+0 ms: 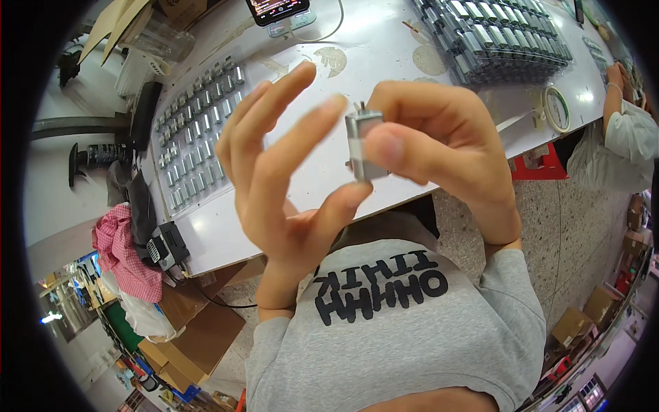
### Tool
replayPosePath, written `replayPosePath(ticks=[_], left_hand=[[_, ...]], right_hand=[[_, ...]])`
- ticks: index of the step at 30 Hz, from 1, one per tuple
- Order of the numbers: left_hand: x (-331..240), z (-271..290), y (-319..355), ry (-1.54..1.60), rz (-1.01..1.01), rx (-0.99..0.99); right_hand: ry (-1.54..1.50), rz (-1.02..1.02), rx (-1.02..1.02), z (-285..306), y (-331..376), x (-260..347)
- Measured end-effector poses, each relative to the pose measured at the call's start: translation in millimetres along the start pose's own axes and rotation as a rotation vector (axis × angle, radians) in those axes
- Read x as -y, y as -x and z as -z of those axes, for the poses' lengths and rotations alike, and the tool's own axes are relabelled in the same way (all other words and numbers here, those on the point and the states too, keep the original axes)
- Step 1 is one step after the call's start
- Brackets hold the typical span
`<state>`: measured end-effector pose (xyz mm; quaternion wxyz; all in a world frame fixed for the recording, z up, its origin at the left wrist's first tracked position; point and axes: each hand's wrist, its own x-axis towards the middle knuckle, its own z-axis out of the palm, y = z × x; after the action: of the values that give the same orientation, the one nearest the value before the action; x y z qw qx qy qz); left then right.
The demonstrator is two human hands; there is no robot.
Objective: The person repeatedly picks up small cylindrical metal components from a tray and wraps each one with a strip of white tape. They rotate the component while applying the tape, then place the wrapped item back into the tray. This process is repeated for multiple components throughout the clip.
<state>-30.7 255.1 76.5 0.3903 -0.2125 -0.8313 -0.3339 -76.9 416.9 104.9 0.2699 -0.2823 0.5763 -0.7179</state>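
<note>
Motor (368,123) in right hand (456,147) above table (216,237), tray (197,201) left, seemingly stacked trays (504,74) right.

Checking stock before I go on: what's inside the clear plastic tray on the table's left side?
The clear plastic tray holds rows of small silver motors. The left hand covers part of its right side, so what sits there is hidden.

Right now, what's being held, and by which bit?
The right hand pinches a small silver metal part by its middle; whether the left hand touches it, I can't tell.

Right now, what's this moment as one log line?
right hand: pinching metal part | left hand: open beside it | table: rows of cylinders
</note>
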Motion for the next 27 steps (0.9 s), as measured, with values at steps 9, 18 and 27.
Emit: replayPosePath(ticks=[9, 18, 27], left_hand=[[-18, 15, -6, 0.127, 0.249, 0.169], [-17, 23, -1, 0.280, 0.322, 0.087], [-20, 23, -3, 0.352, 0.336, 0.020]], right_hand=[[0.294, 0.043, 0.001, 8, -2, 0], [0.205, 0.159, -0.105, 0, 7, 3], [0.230, -0.013, -0.032, 0, 8, 19]])
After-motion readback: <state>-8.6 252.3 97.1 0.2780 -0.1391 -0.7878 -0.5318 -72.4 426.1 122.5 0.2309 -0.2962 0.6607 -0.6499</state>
